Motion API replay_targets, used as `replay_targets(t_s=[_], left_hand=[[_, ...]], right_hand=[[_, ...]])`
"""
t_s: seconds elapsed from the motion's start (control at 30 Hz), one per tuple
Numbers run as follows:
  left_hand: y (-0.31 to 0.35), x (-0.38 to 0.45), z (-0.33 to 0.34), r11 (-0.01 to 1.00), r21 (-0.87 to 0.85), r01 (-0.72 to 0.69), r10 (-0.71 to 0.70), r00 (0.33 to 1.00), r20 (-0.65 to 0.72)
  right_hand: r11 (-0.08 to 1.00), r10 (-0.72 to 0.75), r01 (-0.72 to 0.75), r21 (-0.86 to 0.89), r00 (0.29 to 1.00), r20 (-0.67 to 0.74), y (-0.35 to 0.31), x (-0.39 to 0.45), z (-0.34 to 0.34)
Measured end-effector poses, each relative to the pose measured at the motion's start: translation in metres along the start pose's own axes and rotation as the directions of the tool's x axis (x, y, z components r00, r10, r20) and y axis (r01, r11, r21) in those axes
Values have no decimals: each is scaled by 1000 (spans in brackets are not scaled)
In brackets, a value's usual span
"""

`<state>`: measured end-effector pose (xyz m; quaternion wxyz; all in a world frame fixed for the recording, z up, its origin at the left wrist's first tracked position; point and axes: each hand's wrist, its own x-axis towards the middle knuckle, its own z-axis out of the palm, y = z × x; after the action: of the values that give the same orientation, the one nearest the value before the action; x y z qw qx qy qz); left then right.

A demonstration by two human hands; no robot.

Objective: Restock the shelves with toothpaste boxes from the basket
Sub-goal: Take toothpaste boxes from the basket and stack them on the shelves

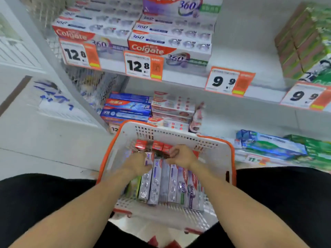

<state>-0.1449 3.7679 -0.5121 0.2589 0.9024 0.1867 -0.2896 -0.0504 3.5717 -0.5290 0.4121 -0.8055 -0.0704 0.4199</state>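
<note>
Nearest, dark-clothed legs (44, 203) at either side of the view, bare forearms reaching forward between them. Between the legs, a white basket (220, 158) with an orange rim, standing on the floor close against the shelving. Inside the basket, a row of silver-and-purple toothpaste boxes (166, 185) lying side by side lengthwise, with a few red-ended boxes (154, 145) set crosswise at the far end. Left hand (138, 163) down on the near-left boxes, fingers curled around the end of one purple box, though motion blur hides the exact hold. Right hand (180, 155) just beside it, fingers bent and closing on the dark-and-red boxes at the far end; grip blurred as well. Hands close together, nearly touching. Just beyond the basket, on the lowest shelf (223, 119), a stack of blue boxes (127, 108) at left, a stack of pale red-trimmed boxes (172, 108) touching it at right, then bare shelf, then blue-and-green boxes (272, 144) lying farther right. Above, on the upper shelf (184, 77), two stacks of Colgate 360 boxes (170, 42) side by side, a bare stretch to their right, and green-and-brown packs (304, 42) stacked at the far right. Along that shelf's front edge, orange-bordered price tags (143, 66) reading 12.8, 12.8, 9.9 and 9.9. At far left, pale floor (35, 140) with blurred blue markings.
</note>
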Motion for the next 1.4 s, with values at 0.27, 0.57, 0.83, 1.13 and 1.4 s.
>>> replay_targets(t_s=[0.27, 0.57, 0.83, 1.13, 1.4], left_hand=[[-12, 2, 72, 916, -300, 267, -281, 960, -3], [-65, -15, 31, 674, -614, 411, -329, 911, 249], [-76, -33, 29, 467, -773, 430, -308, 898, 313], [-45, -39, -13, 320, -889, 327, -183, 942, 281], [8, -78, -91, 258, -966, 18, 50, 998, 32]], right_hand=[[975, 176, -170, -139, 984, 30, 47, 8, 49], [942, 333, -333, -47, 943, -2, 45, 47, 88], [911, 368, -368, -188, 929, -34, 29, 43, 90], [953, 197, -283, 107, 851, 487, -39, 17, 22], [909, -133, -21, 417, 933, 336, -114, -12, -9]])
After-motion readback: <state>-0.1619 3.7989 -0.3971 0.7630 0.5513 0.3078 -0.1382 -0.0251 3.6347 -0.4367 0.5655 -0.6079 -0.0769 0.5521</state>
